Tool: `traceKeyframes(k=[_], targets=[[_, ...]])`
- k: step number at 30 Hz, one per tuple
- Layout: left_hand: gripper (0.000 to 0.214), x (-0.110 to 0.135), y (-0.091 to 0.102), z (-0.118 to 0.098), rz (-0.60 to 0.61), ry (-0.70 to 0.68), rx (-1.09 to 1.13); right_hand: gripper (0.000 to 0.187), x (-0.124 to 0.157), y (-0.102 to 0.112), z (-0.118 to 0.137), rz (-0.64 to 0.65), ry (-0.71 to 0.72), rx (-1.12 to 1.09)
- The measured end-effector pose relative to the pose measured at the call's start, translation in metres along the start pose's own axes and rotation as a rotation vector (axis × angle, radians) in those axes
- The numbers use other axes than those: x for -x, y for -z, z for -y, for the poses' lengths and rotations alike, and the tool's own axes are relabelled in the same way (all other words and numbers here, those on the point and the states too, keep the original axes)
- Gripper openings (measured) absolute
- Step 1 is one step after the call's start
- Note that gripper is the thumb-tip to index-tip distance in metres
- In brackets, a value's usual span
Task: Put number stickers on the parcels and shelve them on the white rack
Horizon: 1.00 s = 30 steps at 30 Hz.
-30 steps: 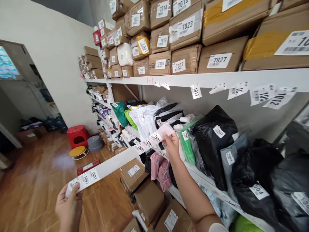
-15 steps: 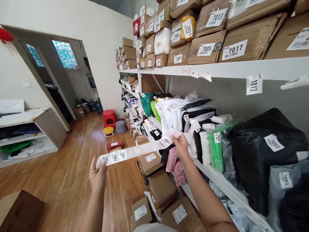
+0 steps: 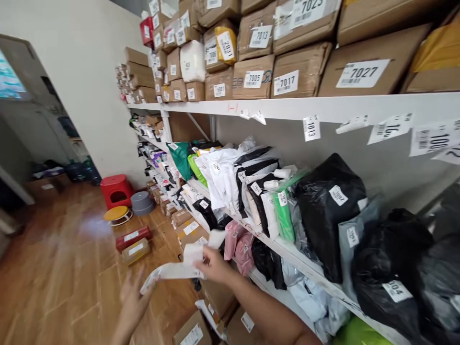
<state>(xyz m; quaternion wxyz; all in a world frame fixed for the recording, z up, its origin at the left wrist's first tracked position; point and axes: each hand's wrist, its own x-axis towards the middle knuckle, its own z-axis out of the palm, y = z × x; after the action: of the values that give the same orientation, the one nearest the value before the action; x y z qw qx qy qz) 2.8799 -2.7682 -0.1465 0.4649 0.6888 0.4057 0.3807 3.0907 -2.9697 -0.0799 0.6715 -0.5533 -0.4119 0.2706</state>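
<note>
A white strip of barcode labels (image 3: 176, 270) runs between my two hands, low in front of the shelves. My right hand (image 3: 214, 264) pinches it where the paper folds up into a loose loop. At the strip's other end is my left hand (image 3: 134, 294), blurred by motion, its fingers around the paper. The printing on the strip is too smeared to read. Below and beyond my right hand lie cardboard boxes (image 3: 219, 292) on the floor. Pink bags (image 3: 244, 251) rest on the low shelf just past that hand.
A white shelf (image 3: 287, 101) carries numbered cardboard boxes, with paper labels hanging from its edge. Under it, bagged parcels include a large black bag (image 3: 323, 215) and a green packet (image 3: 283, 220). A red stool (image 3: 117, 190), a grey stool (image 3: 142, 203) and a yellow stool (image 3: 118, 213) stand on the wooden floor.
My view has swung right, bringing more of the shelves in. Both hands are lower and closer together; the strip, stretched out before, now hangs shorter with a loop by my right hand.
</note>
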Motion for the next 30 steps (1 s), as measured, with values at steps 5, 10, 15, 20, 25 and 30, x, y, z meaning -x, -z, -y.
traceKeyframes(k=[5,10,15,20,25,30], targets=[[0.063,0.046,-0.073,-0.035,0.689,0.177,0.172,0.027,0.032,-0.003,0.000,0.096,-0.054,0.054],[0.058,0.069,-0.125,-0.057,0.854,0.178,0.142,0.046,0.023,0.020,-0.015,-0.234,-0.118,-0.264],[0.050,0.064,-0.149,-0.066,0.866,0.117,0.126,0.067,0.014,0.061,-0.048,-0.510,-0.307,-0.408],[0.053,0.061,-0.173,-0.066,0.915,0.189,0.261,0.054,0.031,0.083,-0.060,-0.437,-0.319,-0.397],[0.060,0.060,-0.179,-0.049,0.921,0.213,0.324,0.054,0.034,0.081,-0.070,-0.302,-0.262,-0.185],[0.051,0.032,-0.132,-0.003,0.789,0.142,0.270,0.044,0.027,0.022,-0.115,-0.281,-0.254,-0.085]])
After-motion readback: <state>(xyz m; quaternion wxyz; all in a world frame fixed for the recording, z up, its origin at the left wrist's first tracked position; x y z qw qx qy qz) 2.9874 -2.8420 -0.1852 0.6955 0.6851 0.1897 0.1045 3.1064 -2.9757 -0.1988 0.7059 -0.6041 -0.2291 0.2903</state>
